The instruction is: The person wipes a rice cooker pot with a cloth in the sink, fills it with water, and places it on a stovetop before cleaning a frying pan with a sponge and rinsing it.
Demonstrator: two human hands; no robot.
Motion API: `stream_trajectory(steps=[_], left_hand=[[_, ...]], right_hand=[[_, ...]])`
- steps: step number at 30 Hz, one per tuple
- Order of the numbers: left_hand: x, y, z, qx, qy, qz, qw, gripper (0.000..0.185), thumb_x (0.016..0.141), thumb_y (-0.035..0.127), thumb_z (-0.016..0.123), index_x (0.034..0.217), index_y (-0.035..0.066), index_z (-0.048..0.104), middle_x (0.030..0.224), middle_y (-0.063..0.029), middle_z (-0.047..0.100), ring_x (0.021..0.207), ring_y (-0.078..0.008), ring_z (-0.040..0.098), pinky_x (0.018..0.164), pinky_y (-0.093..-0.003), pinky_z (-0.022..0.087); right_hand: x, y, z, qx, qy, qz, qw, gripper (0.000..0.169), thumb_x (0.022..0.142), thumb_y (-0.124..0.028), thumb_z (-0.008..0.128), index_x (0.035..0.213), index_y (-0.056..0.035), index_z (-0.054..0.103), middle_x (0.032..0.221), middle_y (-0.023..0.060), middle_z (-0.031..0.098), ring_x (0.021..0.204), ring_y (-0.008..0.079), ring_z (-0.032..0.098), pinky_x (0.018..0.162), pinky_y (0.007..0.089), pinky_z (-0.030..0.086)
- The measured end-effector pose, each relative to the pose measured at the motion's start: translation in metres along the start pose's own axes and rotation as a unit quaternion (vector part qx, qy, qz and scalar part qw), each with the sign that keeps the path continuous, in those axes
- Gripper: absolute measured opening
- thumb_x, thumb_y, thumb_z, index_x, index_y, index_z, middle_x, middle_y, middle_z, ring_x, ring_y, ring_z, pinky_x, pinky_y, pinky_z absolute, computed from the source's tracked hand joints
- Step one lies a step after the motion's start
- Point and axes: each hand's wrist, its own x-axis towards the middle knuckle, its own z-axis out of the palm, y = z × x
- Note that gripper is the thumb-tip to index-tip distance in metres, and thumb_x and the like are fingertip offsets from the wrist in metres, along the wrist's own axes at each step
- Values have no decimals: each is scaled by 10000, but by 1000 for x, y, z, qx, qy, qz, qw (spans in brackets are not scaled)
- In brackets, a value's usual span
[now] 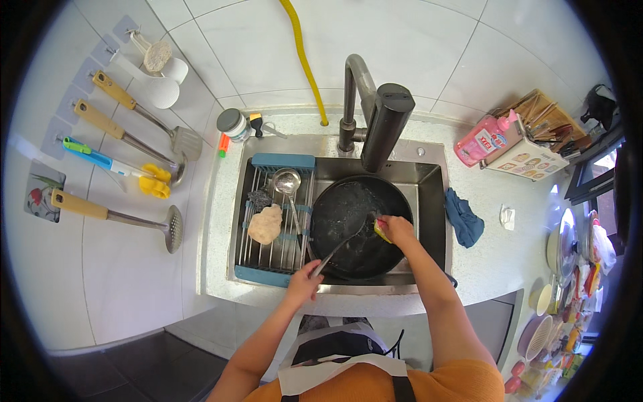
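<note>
My left hand [303,284] grips the end of a long dark-handled kitchen utensil [338,247], which slants up and right across a black wok [341,198]. In my right hand [400,230] is a yellow sponge [381,233], pressed at the utensil's far end. That end is mostly hidden by the sponge and fingers, so its shape is unclear. The wok lies wet in the stainless steel sink [433,211]. Left of it, a blue-ended drying rack [283,161] carries a metal ladle [287,182], a beige cloth or sponge [265,224] and a steel wool scrubber [259,198].
A dark faucet [388,128] overhangs the wok. On the right counter are a blue cloth [463,217], a pink soap bottle [482,143] and a chopstick holder [527,156]. A lidded jar [233,124] stands back left. Utensils, including a skimmer [173,228], hang on the left wall.
</note>
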Motion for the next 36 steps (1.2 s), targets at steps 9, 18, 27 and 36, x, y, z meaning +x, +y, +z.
stream_trajectory(steps=[9,18,27,36], left_hand=[[38,7,-11,-532,-117,-209,812,331,876,59,478,1202,13,455,987,-141,617,698,-197,599,527,-239,513],[41,-11,-7,-520,-139,-241,808,224,887,88,477,1104,34,499,966,-118,592,570,-93,448,371,-172,294],[1,3,0,-77,38,21,996,387,845,25,531,1229,68,516,1035,-103,591,630,-124,527,463,-237,424],[-51,9,-20,221,203,317,899,456,748,-64,563,1174,96,584,1006,-141,550,832,-288,589,710,-335,486]], right_hand=[[-85,-72,-19,216,164,-179,946,330,803,-99,599,1127,-159,617,986,69,659,853,281,603,761,358,497],[-42,-78,31,-2,143,-181,973,347,776,-112,583,1108,-207,612,1146,-4,580,960,251,551,778,334,497],[-45,-40,24,22,72,42,996,245,817,-254,588,1048,-235,667,959,101,656,884,313,590,795,377,484],[-80,-30,17,80,4,71,994,306,808,-215,597,1109,-248,641,1048,106,639,946,317,588,843,395,475]])
